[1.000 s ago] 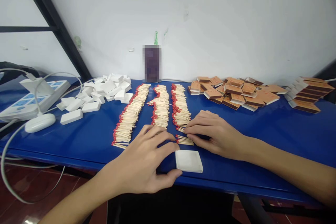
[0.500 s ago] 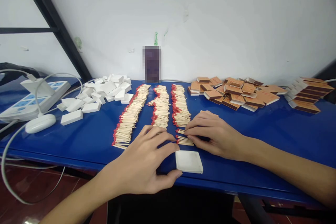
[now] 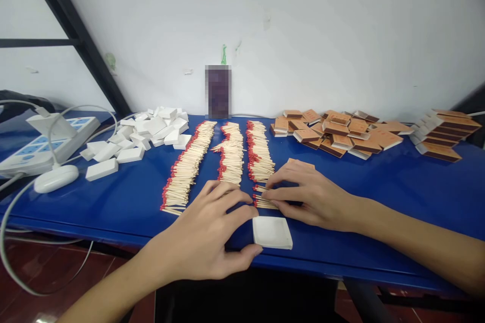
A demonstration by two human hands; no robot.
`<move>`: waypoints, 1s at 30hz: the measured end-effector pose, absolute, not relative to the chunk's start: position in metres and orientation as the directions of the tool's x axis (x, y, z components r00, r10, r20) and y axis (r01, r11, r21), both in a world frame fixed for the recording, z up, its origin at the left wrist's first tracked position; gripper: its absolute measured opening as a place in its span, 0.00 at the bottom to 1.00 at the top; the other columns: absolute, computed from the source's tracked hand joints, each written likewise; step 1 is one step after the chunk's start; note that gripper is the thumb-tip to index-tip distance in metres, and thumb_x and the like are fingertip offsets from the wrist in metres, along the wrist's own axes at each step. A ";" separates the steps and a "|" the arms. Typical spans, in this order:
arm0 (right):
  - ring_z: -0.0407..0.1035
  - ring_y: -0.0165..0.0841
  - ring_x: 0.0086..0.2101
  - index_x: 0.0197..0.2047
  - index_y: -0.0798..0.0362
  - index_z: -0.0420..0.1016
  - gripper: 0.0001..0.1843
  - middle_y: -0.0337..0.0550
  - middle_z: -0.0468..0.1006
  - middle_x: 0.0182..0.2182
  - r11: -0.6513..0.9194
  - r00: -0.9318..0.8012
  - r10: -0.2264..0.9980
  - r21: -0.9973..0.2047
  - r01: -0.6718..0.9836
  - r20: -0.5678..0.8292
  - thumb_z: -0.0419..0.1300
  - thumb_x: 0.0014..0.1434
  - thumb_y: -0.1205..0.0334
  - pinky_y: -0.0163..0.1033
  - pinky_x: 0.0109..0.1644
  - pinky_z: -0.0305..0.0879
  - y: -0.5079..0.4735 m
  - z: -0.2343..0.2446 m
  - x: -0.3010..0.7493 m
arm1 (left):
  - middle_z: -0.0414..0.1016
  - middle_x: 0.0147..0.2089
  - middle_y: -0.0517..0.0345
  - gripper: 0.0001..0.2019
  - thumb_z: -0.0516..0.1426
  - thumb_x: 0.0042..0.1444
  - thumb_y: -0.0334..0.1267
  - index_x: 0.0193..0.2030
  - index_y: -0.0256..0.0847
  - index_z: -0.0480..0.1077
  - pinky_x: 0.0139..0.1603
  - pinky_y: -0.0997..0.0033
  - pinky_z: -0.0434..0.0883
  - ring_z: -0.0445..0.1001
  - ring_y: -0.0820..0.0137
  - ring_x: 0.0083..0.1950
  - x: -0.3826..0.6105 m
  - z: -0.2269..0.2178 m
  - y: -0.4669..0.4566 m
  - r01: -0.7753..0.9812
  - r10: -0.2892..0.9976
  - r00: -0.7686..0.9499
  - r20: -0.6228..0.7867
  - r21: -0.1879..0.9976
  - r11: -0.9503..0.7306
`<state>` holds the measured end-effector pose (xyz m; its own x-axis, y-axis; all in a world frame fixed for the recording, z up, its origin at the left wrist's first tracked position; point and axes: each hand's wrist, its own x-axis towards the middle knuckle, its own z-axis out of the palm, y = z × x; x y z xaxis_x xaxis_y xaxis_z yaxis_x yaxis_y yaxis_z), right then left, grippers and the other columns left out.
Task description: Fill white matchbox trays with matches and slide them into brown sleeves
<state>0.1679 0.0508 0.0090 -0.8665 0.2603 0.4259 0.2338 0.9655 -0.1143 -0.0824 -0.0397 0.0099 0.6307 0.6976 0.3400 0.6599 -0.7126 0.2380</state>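
My left hand [image 3: 217,227] rests by the table's front edge, thumb and index finger at the left corners of a white matchbox tray [image 3: 272,232] that lies flat, open side up. My right hand [image 3: 310,193] is at the near end of the right row of matches [image 3: 261,149], fingers and thumb closing on the tail ends of a few loose matches [image 3: 265,203] just behind the tray. Their red heads point left. Two more rows stand to the left: a middle row of matches [image 3: 232,154], partly behind my left hand, and a long left row of matches [image 3: 187,169].
White trays [image 3: 151,128] lie heaped at the back left, near a power strip [image 3: 49,141] with cables and a white plug-in device [image 3: 56,178]. Brown matchbox sleeves [image 3: 337,131] are piled at the back right, beside a stack of sleeves [image 3: 445,133]. A blurred panel [image 3: 219,92] leans on the wall.
My right index finger and thumb have slid slightly left over the loose matches. My left hand and the tray have kept their places. The view has shifted a little.
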 end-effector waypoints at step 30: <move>0.71 0.36 0.40 0.46 0.55 0.81 0.12 0.49 0.80 0.42 0.951 -0.837 0.305 -0.185 0.246 0.454 0.56 0.70 0.64 0.42 0.43 0.63 0.052 0.007 0.166 | 0.74 0.52 0.52 0.15 0.59 0.62 0.45 0.52 0.41 0.72 0.60 0.55 0.61 0.69 0.60 0.55 -0.083 0.011 -0.038 0.651 0.698 0.640 0.323 0.256 -0.715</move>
